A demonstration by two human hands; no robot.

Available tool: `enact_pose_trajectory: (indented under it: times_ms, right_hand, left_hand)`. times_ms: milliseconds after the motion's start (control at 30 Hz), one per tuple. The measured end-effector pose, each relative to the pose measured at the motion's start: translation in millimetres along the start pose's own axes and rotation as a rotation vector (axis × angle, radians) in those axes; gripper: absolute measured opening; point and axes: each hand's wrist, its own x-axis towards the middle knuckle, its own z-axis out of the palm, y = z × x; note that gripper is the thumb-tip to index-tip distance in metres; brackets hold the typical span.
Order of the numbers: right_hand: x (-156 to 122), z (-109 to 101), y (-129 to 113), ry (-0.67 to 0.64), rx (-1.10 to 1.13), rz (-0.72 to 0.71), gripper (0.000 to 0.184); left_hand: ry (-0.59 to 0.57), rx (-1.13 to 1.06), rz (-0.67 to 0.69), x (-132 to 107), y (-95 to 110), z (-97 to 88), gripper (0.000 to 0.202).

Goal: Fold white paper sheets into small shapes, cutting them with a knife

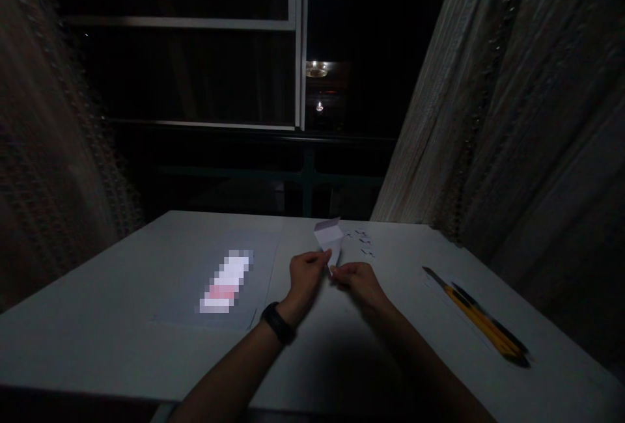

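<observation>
A small piece of white paper point(329, 235) with crease lines stands up from the table, folded along its length. My left hand point(307, 274), with a dark band on its wrist, pinches the paper's lower left side between thumb and fingers. My right hand point(359, 283) pinches the narrow lower end, close beside the left fingertips. Just behind and to the right of the paper, several small dark-marked bits point(365, 241) lie on the table; the dim light hides what they are.
The white table point(122, 267) stands before a dark window. On its left lies a large paper sheet point(180, 280) with a bright pixelated patch. On its right lie a yellow utility knife point(476, 319) and a dark pen point(493, 322). Curtains point(424, 117) hang at both sides.
</observation>
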Motion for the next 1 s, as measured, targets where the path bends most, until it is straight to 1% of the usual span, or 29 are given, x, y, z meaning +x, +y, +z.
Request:
enact_pose_trajectory:
  times_ms: [200,367,567,633,733,800,900,1000]
  right_hand:
    - [2.0,3.3,1.2,-0.019,0.058,0.007,0.039]
    - [2.8,7.5,3.1,-0.005,0.104,0.008,0.040]
    - [0.2,11.3,1.1,0.079,0.049,-0.121,0.039]
    - [-0.6,9.7,-3.1,0.070,0.049,-0.108,0.036]
    - [-0.1,5.8,-7.4,0.051,0.074,-0.060,0.033]
    - [1.5,3.7,-6.8,0.089,0.083,-0.058,0.031]
    - [4.0,2.3,-3.4,0.152,0.084,-0.081,0.031]
    - [5.2,1.4,-2.3,0.137,0.101,-0.070,0.030]
  left_hand:
    - [0.039,0.040,0.025,-0.3,0.3,0.2,0.032]
    - [0.034,0.048,0.052,-1.0,0.5,1.0,0.030]
    - [0.041,0.037,0.070,-2.7,4.8,0.6,0.034]
    - [0.035,0.028,0.078,-2.7,5.2,0.7,0.034]
    - [-0.004,0.015,0.088,-2.9,4.5,1.9,0.033]
    - [-0.029,0.017,0.097,-3.3,4.0,3.4,0.033]
    - [-0.032,0.034,0.106,-4.2,4.0,5.2,0.031]
    - [-0.026,0.052,0.115,-4.8,4.8,5.2,0.030]
